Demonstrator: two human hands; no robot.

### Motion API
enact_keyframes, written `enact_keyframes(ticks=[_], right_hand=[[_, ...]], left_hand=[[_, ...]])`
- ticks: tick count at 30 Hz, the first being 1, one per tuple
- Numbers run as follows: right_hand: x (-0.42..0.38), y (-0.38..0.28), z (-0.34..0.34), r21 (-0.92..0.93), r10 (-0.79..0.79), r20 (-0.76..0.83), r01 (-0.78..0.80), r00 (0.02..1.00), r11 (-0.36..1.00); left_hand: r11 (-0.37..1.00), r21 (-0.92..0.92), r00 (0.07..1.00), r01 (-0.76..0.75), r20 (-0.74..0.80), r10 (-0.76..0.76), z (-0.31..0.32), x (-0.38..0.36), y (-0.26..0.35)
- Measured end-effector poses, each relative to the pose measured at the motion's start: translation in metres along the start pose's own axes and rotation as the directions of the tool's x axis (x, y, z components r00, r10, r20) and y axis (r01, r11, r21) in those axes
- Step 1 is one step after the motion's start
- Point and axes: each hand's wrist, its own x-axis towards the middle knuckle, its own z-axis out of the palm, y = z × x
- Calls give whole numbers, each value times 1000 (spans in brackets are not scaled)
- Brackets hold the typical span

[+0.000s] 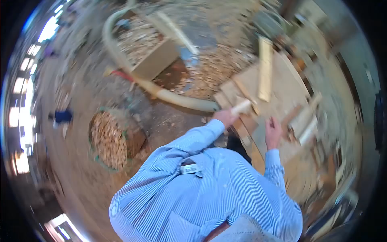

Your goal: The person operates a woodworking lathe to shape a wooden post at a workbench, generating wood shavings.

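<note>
My left hand is closed around one end of a short pale wood piece, which points to the right over the edge of a wooden work board. To its right, my right hand is raised above the board with its fingers loosely bent and slightly apart, and nothing shows in it. A long yellowish plank lies on the board beyond both hands. A narrow wood strip lies near the held piece. Motion blurs the fingertips.
A large pale hose curves along the floor beside a box of wood chips. A round basket full of wood pieces stands at the left. Chips cover the floor behind the board. More wood pieces lie at the right.
</note>
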Motion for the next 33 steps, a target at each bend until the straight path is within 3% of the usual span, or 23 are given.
enact_keyframes(ticks=[3,4,8,10,13,15,19,21,24,26,28,31,33], right_hand=[[-20,10,-34,28,112,-200,-109,973,994],[-24,9,-48,-18,63,-262,-71,963,997],[-36,37,-95,-58,240,-446,-296,862,954],[-31,57,-106,-228,149,-569,-329,809,917],[-23,83,-118,-250,170,-636,-409,753,878],[-11,99,-126,-179,247,-629,-447,737,877],[18,124,-136,-245,318,-566,-524,761,816],[28,130,-144,-289,450,-456,-606,768,741],[41,112,-157,-222,489,-432,-615,758,757],[51,93,-149,-205,435,-413,-547,800,812],[71,76,-128,-170,360,-377,-446,853,879],[110,63,-63,-99,163,-335,-207,928,973],[138,69,-20,-185,-21,-266,-29,964,982]], left_hand=[[978,144,982,150,92,-164,20,17,-8],[986,124,992,113,37,-118,29,18,-18],[972,234,998,16,59,-30,12,6,11],[982,187,1000,7,-2,-7,10,6,11],[979,202,1000,-1,0,1,12,5,7],[974,225,1000,-18,-3,19,14,5,5],[961,275,1000,-6,3,5,15,9,2],[963,269,1000,7,14,-11,15,9,2],[960,278,998,40,36,-52,12,9,10],[953,294,996,73,29,-85,14,7,9],[963,268,999,18,-44,-7,17,6,4],[957,275,995,90,-73,-73,10,5,8],[964,256,997,74,8,-79,5,5,17]])
